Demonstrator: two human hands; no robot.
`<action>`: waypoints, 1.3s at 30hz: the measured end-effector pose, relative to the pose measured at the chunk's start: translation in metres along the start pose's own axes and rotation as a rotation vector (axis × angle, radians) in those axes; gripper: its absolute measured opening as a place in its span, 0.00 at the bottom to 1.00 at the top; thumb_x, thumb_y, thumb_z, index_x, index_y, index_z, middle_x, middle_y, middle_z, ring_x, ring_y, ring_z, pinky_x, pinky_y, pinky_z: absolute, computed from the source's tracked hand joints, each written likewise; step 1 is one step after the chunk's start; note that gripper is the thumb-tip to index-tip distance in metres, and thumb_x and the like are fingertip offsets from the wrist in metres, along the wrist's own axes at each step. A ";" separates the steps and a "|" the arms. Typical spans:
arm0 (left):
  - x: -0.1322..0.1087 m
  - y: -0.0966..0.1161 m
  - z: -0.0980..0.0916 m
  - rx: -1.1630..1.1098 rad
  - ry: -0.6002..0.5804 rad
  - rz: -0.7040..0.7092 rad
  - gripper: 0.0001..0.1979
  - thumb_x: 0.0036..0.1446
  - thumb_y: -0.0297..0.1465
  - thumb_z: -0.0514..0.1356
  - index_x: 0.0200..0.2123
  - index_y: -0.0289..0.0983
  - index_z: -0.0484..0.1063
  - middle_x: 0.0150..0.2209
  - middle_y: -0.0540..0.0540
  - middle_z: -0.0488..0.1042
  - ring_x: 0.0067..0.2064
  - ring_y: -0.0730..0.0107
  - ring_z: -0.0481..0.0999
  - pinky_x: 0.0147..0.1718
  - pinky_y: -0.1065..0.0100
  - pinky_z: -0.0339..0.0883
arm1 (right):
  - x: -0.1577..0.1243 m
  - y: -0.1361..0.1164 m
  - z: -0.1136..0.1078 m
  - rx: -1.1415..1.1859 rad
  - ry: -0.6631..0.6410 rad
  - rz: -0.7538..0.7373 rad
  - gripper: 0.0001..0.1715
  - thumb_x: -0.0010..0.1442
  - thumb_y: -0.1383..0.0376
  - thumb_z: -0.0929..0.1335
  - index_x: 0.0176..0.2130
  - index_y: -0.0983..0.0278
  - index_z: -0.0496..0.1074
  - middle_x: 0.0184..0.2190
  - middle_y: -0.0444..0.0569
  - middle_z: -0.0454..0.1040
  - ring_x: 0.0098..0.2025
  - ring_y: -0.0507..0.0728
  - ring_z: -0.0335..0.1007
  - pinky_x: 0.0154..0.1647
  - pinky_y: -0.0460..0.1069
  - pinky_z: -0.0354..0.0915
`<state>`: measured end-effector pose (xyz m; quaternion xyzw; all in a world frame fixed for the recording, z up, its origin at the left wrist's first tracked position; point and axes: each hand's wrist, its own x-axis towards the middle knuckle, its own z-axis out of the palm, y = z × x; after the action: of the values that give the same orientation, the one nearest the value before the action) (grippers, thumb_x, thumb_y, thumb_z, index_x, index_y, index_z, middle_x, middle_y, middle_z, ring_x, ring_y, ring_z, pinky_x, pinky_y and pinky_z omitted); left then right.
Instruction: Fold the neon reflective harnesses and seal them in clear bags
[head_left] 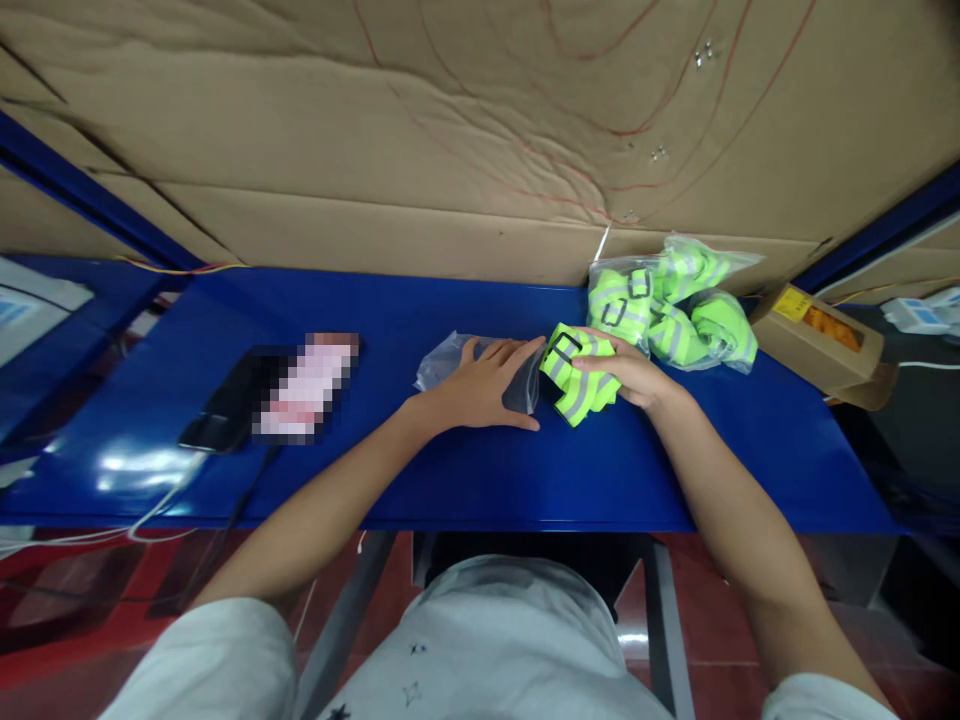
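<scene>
On the blue table lies a clear plastic bag (444, 360), with my left hand (484, 388) over it, fingers spread, thumb apart and palm down. The bag's right part shows between my thumb and forefinger. Just right of it, my right hand (626, 368) grips a folded neon yellow-green strap (581, 392) with grey reflective stripes and a black buckle. The strap's left edge is close to the bag's opening side. Several clear bags with similar neon straps (679, 325) lie behind my right hand, against the cardboard.
A black phone (232, 405) and a blurred-out device (307, 390) lie at the left of the blue table (517, 490), with cables. An open cardboard box (817, 345) with orange contents stands at the right. Cardboard (375, 130) walls the back.
</scene>
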<state>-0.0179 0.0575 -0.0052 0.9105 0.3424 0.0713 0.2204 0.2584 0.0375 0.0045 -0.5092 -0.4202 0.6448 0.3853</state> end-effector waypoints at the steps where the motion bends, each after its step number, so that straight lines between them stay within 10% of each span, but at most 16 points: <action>1: -0.001 0.001 -0.001 0.000 0.003 -0.010 0.65 0.53 0.62 0.69 0.80 0.42 0.39 0.77 0.28 0.53 0.78 0.32 0.52 0.72 0.27 0.34 | 0.000 0.001 0.001 0.001 -0.014 0.006 0.48 0.41 0.59 0.85 0.60 0.58 0.78 0.52 0.50 0.84 0.49 0.62 0.83 0.52 0.56 0.79; 10: 0.010 -0.005 -0.001 -0.021 -0.083 0.074 0.66 0.54 0.60 0.70 0.81 0.41 0.35 0.81 0.32 0.40 0.82 0.43 0.38 0.78 0.41 0.31 | 0.004 0.009 0.006 -0.016 -0.023 0.033 0.49 0.42 0.59 0.85 0.61 0.59 0.76 0.54 0.51 0.83 0.51 0.62 0.83 0.55 0.57 0.78; 18: 0.009 -0.014 0.013 -0.052 0.093 0.074 0.68 0.50 0.61 0.72 0.80 0.42 0.38 0.75 0.29 0.58 0.75 0.36 0.58 0.73 0.39 0.45 | 0.002 0.009 0.005 -0.061 -0.051 0.038 0.47 0.43 0.59 0.85 0.61 0.58 0.77 0.55 0.50 0.83 0.51 0.62 0.83 0.55 0.57 0.78; 26: 0.006 -0.013 0.014 -0.004 0.128 0.058 0.66 0.51 0.61 0.71 0.80 0.47 0.38 0.80 0.31 0.46 0.78 0.34 0.51 0.72 0.38 0.43 | -0.001 0.004 0.003 -0.129 -0.123 0.110 0.45 0.43 0.61 0.85 0.59 0.57 0.78 0.51 0.48 0.84 0.49 0.61 0.83 0.53 0.55 0.78; 39: 0.003 -0.011 0.014 -0.030 0.214 0.181 0.59 0.54 0.57 0.72 0.79 0.46 0.45 0.73 0.32 0.60 0.74 0.39 0.60 0.72 0.41 0.49 | -0.006 0.003 0.010 -0.237 -0.171 0.059 0.41 0.45 0.58 0.85 0.57 0.56 0.79 0.52 0.46 0.83 0.51 0.62 0.82 0.55 0.57 0.78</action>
<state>-0.0182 0.0616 -0.0226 0.9216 0.2793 0.1927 0.1886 0.2490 0.0294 0.0047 -0.5064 -0.5096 0.6428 0.2658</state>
